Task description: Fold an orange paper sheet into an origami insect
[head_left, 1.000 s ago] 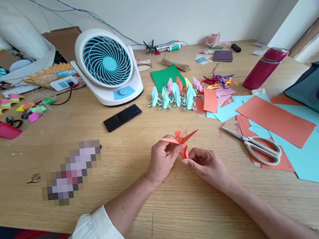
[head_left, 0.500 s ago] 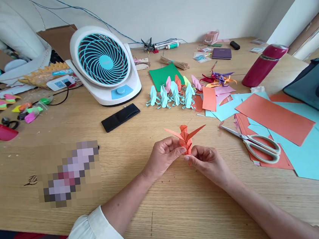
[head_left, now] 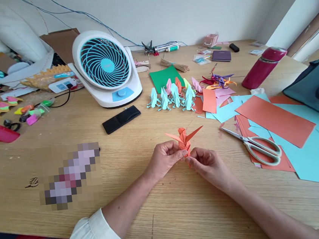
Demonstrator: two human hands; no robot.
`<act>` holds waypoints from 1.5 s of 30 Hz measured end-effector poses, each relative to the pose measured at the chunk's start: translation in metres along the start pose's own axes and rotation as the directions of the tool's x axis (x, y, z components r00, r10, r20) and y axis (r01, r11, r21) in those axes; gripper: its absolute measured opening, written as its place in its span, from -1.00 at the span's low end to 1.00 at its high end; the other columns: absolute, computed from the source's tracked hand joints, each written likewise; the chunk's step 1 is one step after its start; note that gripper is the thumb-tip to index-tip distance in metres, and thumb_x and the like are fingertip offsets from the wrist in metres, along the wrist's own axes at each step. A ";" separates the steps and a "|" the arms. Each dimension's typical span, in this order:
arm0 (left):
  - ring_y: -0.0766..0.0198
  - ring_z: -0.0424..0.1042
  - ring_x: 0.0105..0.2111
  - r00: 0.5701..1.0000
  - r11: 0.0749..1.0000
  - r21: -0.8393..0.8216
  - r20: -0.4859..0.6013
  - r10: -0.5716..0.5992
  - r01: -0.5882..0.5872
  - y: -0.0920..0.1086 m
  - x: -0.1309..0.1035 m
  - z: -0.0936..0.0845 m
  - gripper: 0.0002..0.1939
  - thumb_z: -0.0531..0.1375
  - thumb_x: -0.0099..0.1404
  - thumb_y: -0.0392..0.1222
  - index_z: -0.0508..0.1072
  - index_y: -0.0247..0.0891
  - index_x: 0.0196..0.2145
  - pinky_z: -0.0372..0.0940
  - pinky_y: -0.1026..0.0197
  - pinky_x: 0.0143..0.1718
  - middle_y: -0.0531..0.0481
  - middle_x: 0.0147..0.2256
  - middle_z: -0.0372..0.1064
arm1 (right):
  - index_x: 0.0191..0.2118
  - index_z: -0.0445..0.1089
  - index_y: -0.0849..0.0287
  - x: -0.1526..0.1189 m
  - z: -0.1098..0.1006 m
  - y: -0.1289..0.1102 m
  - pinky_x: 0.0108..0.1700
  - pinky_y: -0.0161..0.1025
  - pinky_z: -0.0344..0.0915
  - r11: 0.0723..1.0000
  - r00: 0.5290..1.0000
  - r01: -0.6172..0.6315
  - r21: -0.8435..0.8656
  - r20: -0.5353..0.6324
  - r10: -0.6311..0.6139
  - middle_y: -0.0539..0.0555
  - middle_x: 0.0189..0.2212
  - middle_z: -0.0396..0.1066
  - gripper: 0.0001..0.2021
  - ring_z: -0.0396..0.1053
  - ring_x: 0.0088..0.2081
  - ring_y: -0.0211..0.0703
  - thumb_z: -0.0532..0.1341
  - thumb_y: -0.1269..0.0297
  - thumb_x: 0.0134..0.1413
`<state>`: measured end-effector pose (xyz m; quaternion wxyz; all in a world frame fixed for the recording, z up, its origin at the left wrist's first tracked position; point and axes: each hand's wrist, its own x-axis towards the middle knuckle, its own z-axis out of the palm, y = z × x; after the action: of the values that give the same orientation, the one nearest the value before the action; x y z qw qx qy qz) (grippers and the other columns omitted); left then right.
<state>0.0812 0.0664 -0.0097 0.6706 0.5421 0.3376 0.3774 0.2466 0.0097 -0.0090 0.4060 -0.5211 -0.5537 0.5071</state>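
Note:
An orange origami figure (head_left: 183,139) with two pointed flaps spread out to the sides stands upright between my hands, just above the table. My left hand (head_left: 166,157) pinches its lower body from the left, thumb across the front. At its bottom right, my right hand (head_left: 210,165) pinches the lower end with thumb and fingers; the fingertips partly hide that end. Beyond my hands stand several folded paper figures, light blue ones (head_left: 175,95) in front and pink, orange and yellow ones behind.
Scissors (head_left: 261,148) lie right of my hands on orange and light blue paper sheets (head_left: 317,160). A black case (head_left: 122,119) and a white fan (head_left: 137,84) are at the left back. A dark red bottle (head_left: 262,68) and a teal bag (head_left: 315,84) are at the right.
The origami figure has tilted and turned slightly in my hands, its side flaps now sitting a little differently. Both hands keep their pinch. The whole view has shifted slightly.

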 end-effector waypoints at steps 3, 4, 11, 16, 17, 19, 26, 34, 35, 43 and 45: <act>0.45 0.22 -0.58 0.999 0.998 0.061 -0.006 -0.032 0.033 -0.004 0.001 -0.001 -0.64 0.41 0.06 0.00 0.41 -0.34 -0.51 0.09 0.35 -0.54 0.11 -0.59 0.31 | -0.51 0.24 0.17 -0.001 0.003 0.003 -0.52 -0.33 -0.08 0.995 0.999 0.020 -0.096 -0.048 -0.025 -0.10 -0.61 0.07 -0.69 -0.03 -0.55 -0.34 0.24 0.11 0.13; 0.45 0.20 -0.59 0.999 0.996 0.085 -0.009 -0.039 0.040 -0.005 0.002 -0.001 -0.64 0.41 0.06 0.00 0.40 -0.34 -0.52 0.07 0.35 -0.55 0.12 -0.60 0.29 | -0.51 0.24 0.17 -0.002 0.004 0.004 -0.52 -0.33 -0.07 0.992 0.997 0.032 -0.123 -0.061 -0.040 -0.10 -0.61 0.08 -0.70 -0.02 -0.54 -0.33 0.24 0.14 0.14; 0.44 0.19 -0.55 1.000 0.995 0.102 -0.020 0.013 -0.011 -0.003 0.002 -0.001 -0.70 0.36 0.12 -0.03 0.42 -0.32 -0.45 0.11 0.34 -0.49 0.12 -0.55 0.29 | -0.43 0.30 0.19 -0.002 0.002 0.002 -0.48 -0.32 -0.02 0.996 0.999 0.046 -0.078 0.008 -0.045 -0.08 -0.56 0.13 -0.76 0.02 -0.51 -0.31 0.22 0.15 0.17; 0.43 0.20 -0.56 0.999 0.997 0.068 -0.031 0.027 -0.025 0.002 0.001 0.001 -0.72 0.35 0.11 -0.04 0.42 -0.32 -0.44 0.13 0.33 -0.48 0.13 -0.57 0.28 | -0.40 0.30 0.18 -0.001 -0.001 -0.004 -0.48 -0.32 -0.01 0.998 0.997 0.028 -0.061 0.068 -0.024 -0.07 -0.54 0.15 -0.76 0.04 -0.50 -0.31 0.21 0.12 0.17; 0.43 0.20 -0.56 0.999 0.997 0.074 -0.037 0.030 -0.027 0.002 0.001 0.001 -0.71 0.34 0.12 -0.04 0.42 -0.32 -0.44 0.13 0.33 -0.49 0.13 -0.58 0.27 | -0.40 0.29 0.18 -0.001 -0.001 -0.005 -0.48 -0.33 -0.01 0.998 0.997 0.026 -0.061 0.070 -0.021 -0.07 -0.54 0.15 -0.76 0.04 -0.50 -0.31 0.20 0.13 0.17; 0.43 0.19 -0.57 0.997 0.994 0.105 -0.063 0.047 -0.040 0.000 0.001 0.001 -0.72 0.33 0.13 -0.05 0.40 -0.31 -0.45 0.12 0.34 -0.50 0.14 -0.59 0.25 | -0.40 0.29 0.18 -0.001 0.000 -0.006 -0.49 -0.33 -0.01 0.997 0.998 0.020 -0.071 0.067 -0.015 -0.08 -0.55 0.14 -0.78 0.05 -0.51 -0.31 0.21 0.15 0.16; 0.44 0.18 -0.57 0.986 0.973 0.207 -0.107 0.128 -0.104 -0.002 0.001 0.001 -0.80 0.28 0.16 -0.15 0.37 -0.30 -0.45 0.12 0.34 -0.49 0.16 -0.58 0.23 | -0.45 0.26 0.17 -0.003 0.000 -0.007 -0.49 -0.33 0.01 0.991 0.999 0.000 -0.136 0.054 0.007 -0.08 -0.57 0.17 -0.78 0.07 -0.52 -0.31 0.21 0.19 0.15; 0.44 0.15 -0.57 0.990 0.983 0.157 -0.087 0.109 -0.094 0.002 0.001 0.001 -0.77 0.27 0.18 -0.10 0.34 -0.29 -0.44 0.11 0.35 -0.50 0.15 -0.57 0.20 | -0.44 0.28 0.17 -0.001 -0.003 -0.002 -0.48 -0.32 0.01 0.988 0.997 0.006 -0.152 0.076 0.005 -0.08 -0.57 0.17 -0.72 0.07 -0.51 -0.30 0.20 0.11 0.20; 0.44 0.15 -0.57 0.990 0.983 0.152 -0.082 0.112 -0.098 0.002 0.001 0.001 -0.76 0.27 0.18 -0.09 0.34 -0.29 -0.44 0.11 0.35 -0.50 0.15 -0.56 0.20 | -0.45 0.27 0.17 -0.002 -0.003 -0.002 -0.48 -0.31 -0.01 0.986 0.997 0.017 -0.165 0.077 -0.004 -0.08 -0.57 0.15 -0.72 0.06 -0.51 -0.30 0.19 0.12 0.21; 0.43 0.17 -0.56 0.996 0.988 0.133 -0.045 0.080 -0.073 0.004 0.000 0.002 -0.71 0.28 0.19 -0.01 0.35 -0.29 -0.41 0.13 0.33 -0.48 0.14 -0.54 0.22 | -0.41 0.24 0.15 -0.004 -0.003 -0.002 -0.47 -0.30 0.00 0.992 0.991 0.037 -0.118 0.130 -0.021 -0.08 -0.53 0.12 -0.71 0.04 -0.49 -0.28 0.16 0.07 0.24; 0.43 0.18 -0.54 0.995 0.987 0.133 -0.009 0.095 -0.093 0.002 -0.001 0.003 -0.75 0.27 0.20 -0.05 0.35 -0.29 -0.41 0.14 0.34 -0.46 0.13 -0.53 0.24 | -0.42 0.23 0.15 -0.004 -0.002 -0.002 -0.47 -0.30 -0.01 0.993 0.993 0.033 -0.112 0.119 -0.020 -0.08 -0.54 0.11 -0.69 0.03 -0.49 -0.29 0.16 0.05 0.23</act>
<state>0.0827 0.0648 -0.0068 0.6120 0.5977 0.3413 0.3897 0.2492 0.0060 -0.0060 0.3490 -0.5052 -0.6116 0.4989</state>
